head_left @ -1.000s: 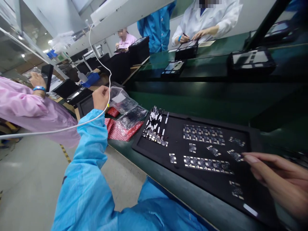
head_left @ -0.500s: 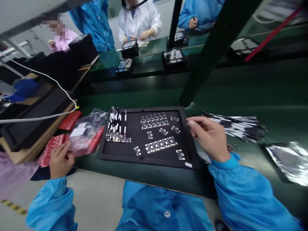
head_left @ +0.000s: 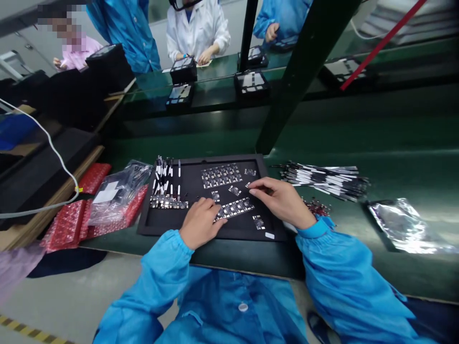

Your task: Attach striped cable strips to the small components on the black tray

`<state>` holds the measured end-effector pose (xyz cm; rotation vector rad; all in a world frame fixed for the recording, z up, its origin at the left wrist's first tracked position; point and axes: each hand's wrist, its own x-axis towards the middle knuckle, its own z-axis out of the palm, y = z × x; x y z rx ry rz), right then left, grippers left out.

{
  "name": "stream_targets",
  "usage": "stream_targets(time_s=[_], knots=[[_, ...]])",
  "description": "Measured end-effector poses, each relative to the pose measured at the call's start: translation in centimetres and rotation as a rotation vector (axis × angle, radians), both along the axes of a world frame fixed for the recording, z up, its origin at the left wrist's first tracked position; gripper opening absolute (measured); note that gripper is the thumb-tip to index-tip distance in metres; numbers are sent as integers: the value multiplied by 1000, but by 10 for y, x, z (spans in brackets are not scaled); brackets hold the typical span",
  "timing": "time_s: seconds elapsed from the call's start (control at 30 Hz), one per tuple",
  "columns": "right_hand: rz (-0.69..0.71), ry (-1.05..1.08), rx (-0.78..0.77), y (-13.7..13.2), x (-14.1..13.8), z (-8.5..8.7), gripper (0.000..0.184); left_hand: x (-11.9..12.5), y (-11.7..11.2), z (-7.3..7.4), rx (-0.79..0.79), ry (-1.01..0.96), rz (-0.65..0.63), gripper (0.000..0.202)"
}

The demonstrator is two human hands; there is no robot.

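Observation:
A shallow black tray [head_left: 193, 229] lies in front of me with small circuit boards in it. My right hand [head_left: 283, 200] reaches over its right edge, thumb and forefinger pinching a small circuit board [head_left: 247, 185]. My left hand [head_left: 201, 220] is low over the front of the tray, thumb apart from the fingers, at the left end of a strip of joined boards [head_left: 236, 207]. What lies beneath that palm is hidden. A bigger board panel [head_left: 221, 176] sits behind. At the tray's left are boards with white-and-black strips [head_left: 167, 191] attached.
Right of the tray lie a pile of black-and-white strips [head_left: 326, 179], small reddish parts [head_left: 317, 207] and a silver bag [head_left: 401, 224]. Red bubble wrap [head_left: 68, 224] and a clear bag [head_left: 111, 193] are on the left. A dark post [head_left: 287, 86] rises behind the tray; co-workers stand beyond.
My left hand has moved right, from the bubble wrap to the tray. My right hand has moved inward over the tray's right side and taken hold of a small circuit board.

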<state>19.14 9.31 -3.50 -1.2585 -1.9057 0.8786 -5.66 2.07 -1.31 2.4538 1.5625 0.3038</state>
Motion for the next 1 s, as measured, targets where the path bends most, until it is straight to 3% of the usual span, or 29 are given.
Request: stream_targets(time_s=[0.1, 0.23, 0.43, 0.5, 0.63, 0.8, 1.0], knots=[[-38, 48, 0, -1, 0, 3, 22, 13, 10, -8, -60, 52, 62, 19], [-69, 105, -24, -1, -1, 8, 27, 12, 17, -7, -156, -83, 158, 20], [-186, 399, -257, 0, 2, 12, 42, 12, 32, 7, -428, -757, 278, 25], [-110, 479, -375, -2, 2, 14, 44, 16, 33, 9, -455, -982, 338, 32], [192, 454, -535, -9, -1, 19, 49, 29, 27, 5, -583, -1258, 367, 40], [218, 426, -497, -15, -7, 20, 49, 37, 22, 7, -702, -1273, 298, 39], [377, 291, -441, -21, -9, 21, 45, 37, 32, 25, -540, -1072, 219, 41]])
